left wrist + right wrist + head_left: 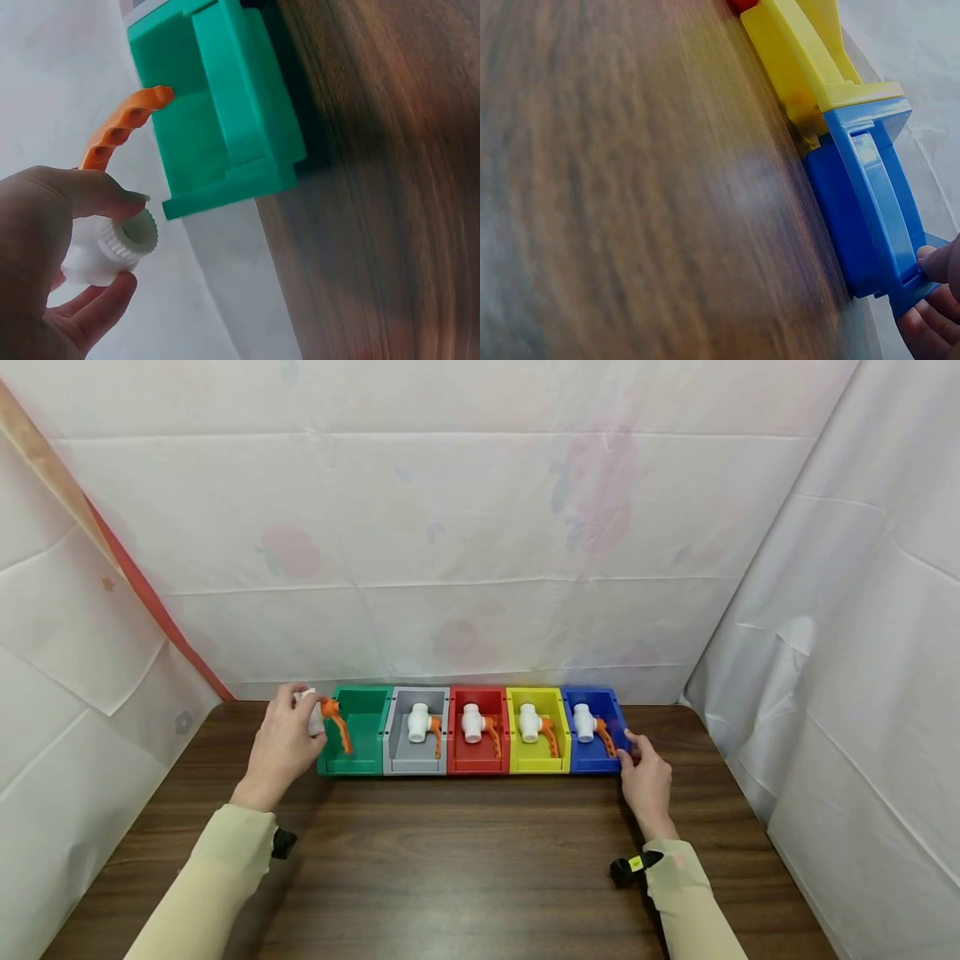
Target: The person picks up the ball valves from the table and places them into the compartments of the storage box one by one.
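My left hand (281,747) grips a white ball valve (112,244) with an orange lever handle (124,124), thumb on one side and fingers on the other. It is at the left end of the bin row, and the lever overlaps the green bin (352,760) in the head view. No valve shows inside that green bin. At the other end, my right hand (647,781) pinches the right side wall of the blue bin (885,195), the thumb over its edge and the fingers outside. A similar valve (585,724) lies inside the blue bin.
Between the green and blue bins stand a grey bin (397,767), a red bin (478,767) and a yellow bin (540,767), side by side, each holding one orange-handled white valve. The row sits at the back of a brown wooden table (450,860), before a pale curtain (465,527).
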